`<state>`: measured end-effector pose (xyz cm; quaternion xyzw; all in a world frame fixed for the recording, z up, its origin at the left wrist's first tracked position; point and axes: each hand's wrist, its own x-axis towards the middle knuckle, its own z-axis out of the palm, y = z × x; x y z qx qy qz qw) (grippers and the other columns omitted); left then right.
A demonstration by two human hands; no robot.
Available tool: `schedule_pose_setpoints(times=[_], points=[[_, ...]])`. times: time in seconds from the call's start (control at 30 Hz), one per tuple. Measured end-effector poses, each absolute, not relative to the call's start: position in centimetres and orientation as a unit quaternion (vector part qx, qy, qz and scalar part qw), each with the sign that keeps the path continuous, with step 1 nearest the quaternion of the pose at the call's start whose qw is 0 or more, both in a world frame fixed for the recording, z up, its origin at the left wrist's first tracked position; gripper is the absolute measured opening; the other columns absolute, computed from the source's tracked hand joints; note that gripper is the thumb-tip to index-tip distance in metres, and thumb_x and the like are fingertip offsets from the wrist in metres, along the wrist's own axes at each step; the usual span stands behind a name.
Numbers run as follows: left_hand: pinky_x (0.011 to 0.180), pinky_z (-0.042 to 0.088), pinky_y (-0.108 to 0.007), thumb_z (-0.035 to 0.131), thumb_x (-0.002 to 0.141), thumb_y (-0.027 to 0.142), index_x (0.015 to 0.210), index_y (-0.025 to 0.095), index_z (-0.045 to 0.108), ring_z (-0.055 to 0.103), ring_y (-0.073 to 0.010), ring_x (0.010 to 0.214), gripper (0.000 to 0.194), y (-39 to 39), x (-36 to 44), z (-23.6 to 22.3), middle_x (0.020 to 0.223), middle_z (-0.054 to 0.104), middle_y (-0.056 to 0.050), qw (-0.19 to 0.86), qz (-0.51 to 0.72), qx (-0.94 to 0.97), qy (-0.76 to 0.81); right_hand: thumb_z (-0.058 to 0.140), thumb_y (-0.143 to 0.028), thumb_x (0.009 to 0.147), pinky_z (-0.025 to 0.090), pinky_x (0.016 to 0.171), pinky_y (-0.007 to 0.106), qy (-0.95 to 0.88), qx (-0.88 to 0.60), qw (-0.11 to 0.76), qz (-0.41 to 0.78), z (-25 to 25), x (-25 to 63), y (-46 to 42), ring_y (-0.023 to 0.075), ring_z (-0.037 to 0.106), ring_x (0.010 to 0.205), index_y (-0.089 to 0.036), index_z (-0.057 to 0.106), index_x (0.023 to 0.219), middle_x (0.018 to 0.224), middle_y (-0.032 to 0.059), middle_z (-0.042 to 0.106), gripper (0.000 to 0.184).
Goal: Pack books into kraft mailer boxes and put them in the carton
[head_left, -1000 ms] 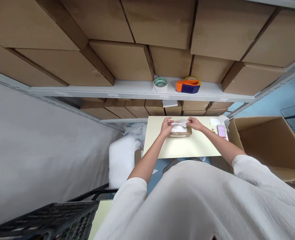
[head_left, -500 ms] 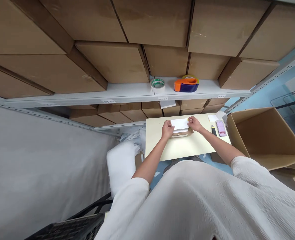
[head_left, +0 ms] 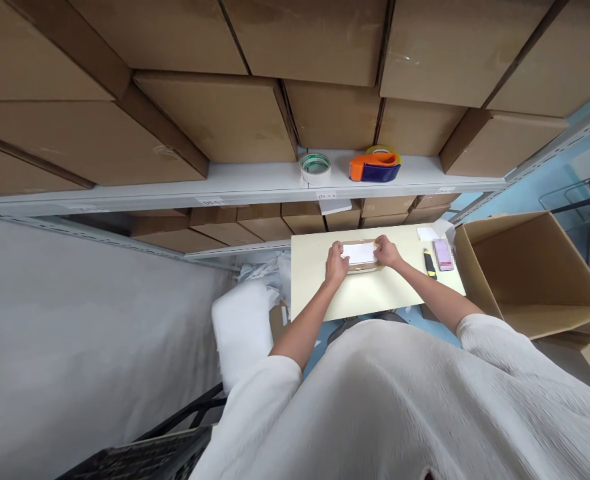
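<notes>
On the pale yellow table point(head_left: 319, 293) sits a small cardboard box point(head_left: 363, 269). A white label point(head_left: 359, 253) lies across its top. My left hand point(head_left: 337, 263) is closed on the label's left edge, with the thumb on top and the fingers at the box's side. At the opposite end, my right hand point(head_left: 386, 252) pinches the label's right edge by the box's corner. A small yellow patch shows beside the right fingertips. What is printed on the label, if anything, cannot be made out.
A black and yellow utility knife point(head_left: 429, 264) and a phone point(head_left: 443, 255) lie at the table's right. Beyond stands a large open carton point(head_left: 539, 267). A tape roll point(head_left: 315, 168) and an orange-blue tape dispenser point(head_left: 375, 167) sit on the shelf point(head_left: 259, 177) among boxes.
A thin translucent sheet showed between my hands at first, then the white label, raised and tilted above the box. Now the label is down on the box top. The view has shifted slightly.
</notes>
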<state>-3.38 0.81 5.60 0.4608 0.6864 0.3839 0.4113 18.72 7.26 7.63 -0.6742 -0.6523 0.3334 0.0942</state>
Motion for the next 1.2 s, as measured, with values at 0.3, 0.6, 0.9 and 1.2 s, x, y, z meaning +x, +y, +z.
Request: schedule_pose_setpoints(times=[0.3, 0.6, 0.9, 1.2], points=[[0.101, 0.055, -0.044, 0.073, 0.087, 0.010, 0.125, 0.029, 0.059, 0.066, -0.0289, 0.112, 0.045, 0.7, -3.3, 5.6, 0.119, 0.062, -0.008, 0.390, 0.365, 0.492, 0.687, 0.059, -0.014, 0.081, 0.054, 0.076, 0.037, -0.671, -0.674, 0.070, 0.302, 6.9, 18.5, 7.2, 0.0302, 0.070, 0.089, -0.026, 0.056, 0.125, 0.089, 0.0057, 0.071, 0.046], [0.100, 0.056, -0.048, 0.067, 0.090, 0.009, 0.134, 0.027, 0.056, 0.067, -0.0339, 0.117, 0.048, 0.6, -3.2, 5.2, 0.131, 0.060, -0.013, 0.356, 0.305, 0.552, 0.690, 0.060, -0.011, 0.085, 0.053, 0.080, 0.040, -0.688, -0.673, 0.019, 0.270, 7.7, 17.2, 6.4, 0.0335, 0.071, 0.094, -0.024, 0.054, 0.128, 0.106, 0.0132, 0.073, 0.045], [0.118, 0.046, -0.058, 0.068, 0.088, 0.010, 0.122, 0.024, 0.067, 0.061, -0.0415, 0.135, 0.036, 0.4, -4.1, 5.5, 0.134, 0.064, -0.019, 0.311, 0.277, 0.619, 0.666, 0.054, -0.012, 0.094, 0.055, 0.090, 0.046, -0.730, -0.651, 0.016, 0.205, 8.3, 17.0, 5.5, 0.0352, 0.066, 0.111, -0.022, 0.055, 0.136, 0.133, 0.0201, 0.065, 0.043], [0.142, 0.010, -0.053, 0.052, 0.097, 0.027, 0.176, 0.009, 0.025, 0.013, -0.0317, 0.174, 0.086, -1.1, -3.8, 4.0, 0.185, 0.021, -0.017, 0.231, 0.059, 0.812, 0.533, 0.050, -0.027, 0.098, 0.020, 0.135, 0.058, -0.885, -0.433, -0.057, 0.159, 5.6, 17.4, 2.2, 0.0375, 0.017, 0.171, -0.003, 0.028, 0.174, 0.183, 0.0232, 0.022, 0.083]])
